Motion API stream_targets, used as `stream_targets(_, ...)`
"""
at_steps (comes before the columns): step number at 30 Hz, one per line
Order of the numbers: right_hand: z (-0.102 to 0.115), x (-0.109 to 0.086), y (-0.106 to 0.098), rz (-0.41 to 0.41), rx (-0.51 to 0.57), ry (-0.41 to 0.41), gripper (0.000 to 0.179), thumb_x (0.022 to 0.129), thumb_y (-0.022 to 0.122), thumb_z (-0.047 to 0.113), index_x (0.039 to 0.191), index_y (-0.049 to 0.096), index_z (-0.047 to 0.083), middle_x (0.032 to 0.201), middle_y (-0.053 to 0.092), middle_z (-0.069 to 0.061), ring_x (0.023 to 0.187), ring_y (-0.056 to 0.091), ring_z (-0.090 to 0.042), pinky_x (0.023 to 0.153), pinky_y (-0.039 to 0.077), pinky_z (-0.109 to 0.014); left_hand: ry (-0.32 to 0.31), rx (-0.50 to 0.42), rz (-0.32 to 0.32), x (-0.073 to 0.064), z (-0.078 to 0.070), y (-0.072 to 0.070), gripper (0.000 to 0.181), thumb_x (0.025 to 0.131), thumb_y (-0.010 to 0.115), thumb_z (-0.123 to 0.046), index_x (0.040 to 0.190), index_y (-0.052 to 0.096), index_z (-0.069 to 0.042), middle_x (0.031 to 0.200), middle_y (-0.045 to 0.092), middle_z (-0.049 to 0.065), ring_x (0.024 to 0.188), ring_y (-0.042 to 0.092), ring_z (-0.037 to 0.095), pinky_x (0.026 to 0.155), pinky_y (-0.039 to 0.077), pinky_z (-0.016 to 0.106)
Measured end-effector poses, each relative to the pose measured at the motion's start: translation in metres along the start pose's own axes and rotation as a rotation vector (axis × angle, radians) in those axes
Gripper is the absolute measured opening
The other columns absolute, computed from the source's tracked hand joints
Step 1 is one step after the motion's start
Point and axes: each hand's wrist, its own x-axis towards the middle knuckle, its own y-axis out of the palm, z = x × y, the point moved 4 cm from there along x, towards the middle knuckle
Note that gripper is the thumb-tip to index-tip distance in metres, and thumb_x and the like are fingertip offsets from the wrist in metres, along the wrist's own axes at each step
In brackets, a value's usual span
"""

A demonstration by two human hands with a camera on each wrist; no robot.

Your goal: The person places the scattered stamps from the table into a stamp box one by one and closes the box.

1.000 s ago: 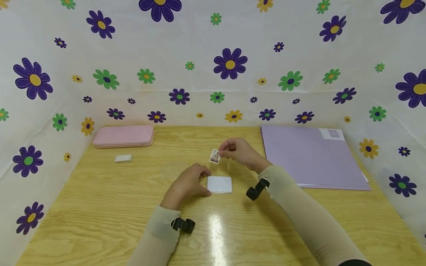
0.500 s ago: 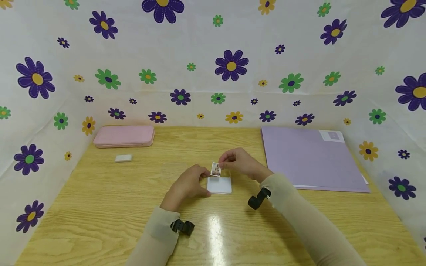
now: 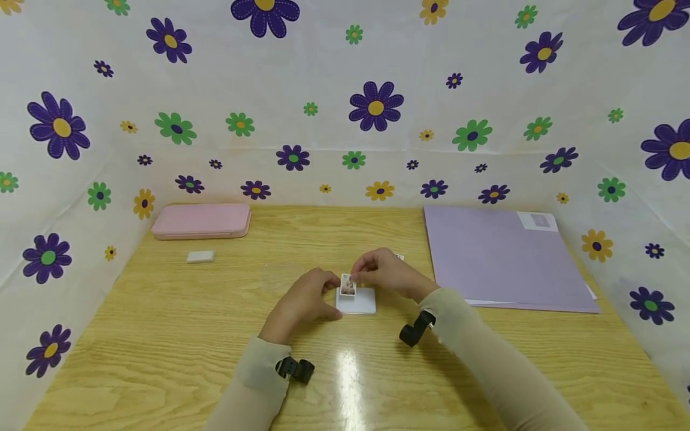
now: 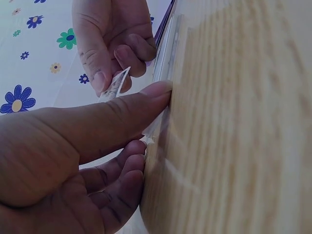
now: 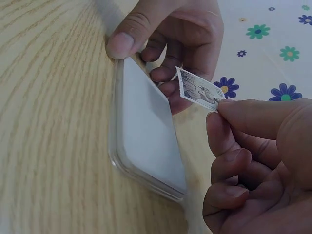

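I have the right hand (image 3: 385, 272) pinching a small stamp (image 5: 199, 91) just above the flat white case (image 5: 146, 126) on the worktop (image 3: 162, 335); I see the left hand (image 3: 306, 296) gripping that case by its left end.

Tilted printed stamp (image 5: 199, 91), above white block (image 5: 148, 129)

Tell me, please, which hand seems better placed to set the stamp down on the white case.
Probably the right hand: it pinches the stamp near the white case, while the left hand is occupied gripping the case's end.
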Motion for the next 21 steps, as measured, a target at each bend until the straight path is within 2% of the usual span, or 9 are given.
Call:
stream_targets(6, -0.003, 0.0, 0.007, 0.035, -0.006, -0.022, 0.005, 0.093, 0.066, 0.002, 0.093, 0.071, 0.001, 0.087, 0.07, -0.006, 0.078, 0.058, -0.016, 0.069, 0.048, -0.027, -0.004, 0.005, 0.013, -0.001, -0.001, 0.0, 0.058, 0.071, 0.091, -0.013, 0.121, 0.064, -0.003, 0.109, 0.057, 0.005, 0.1, 0.053, 0.022, 0.091, 0.047, 0.039)
stream_targets(21, -0.002, -0.003, 0.014, 0.037, -0.161, -0.08, 0.004, 0.09, 0.072, 0.009, 0.089, 0.073, 0.005, 0.08, 0.07, -0.002, 0.071, 0.058, -0.013, 0.067, 0.048, -0.028, 0.015, 0.037, 0.013, 0.002, -0.004, 0.003, 0.055, 0.07, 0.091, -0.014, 0.117, 0.065, -0.005, 0.106, 0.056, 0.005, 0.098, 0.052, 0.02, 0.09, 0.046, 0.039)
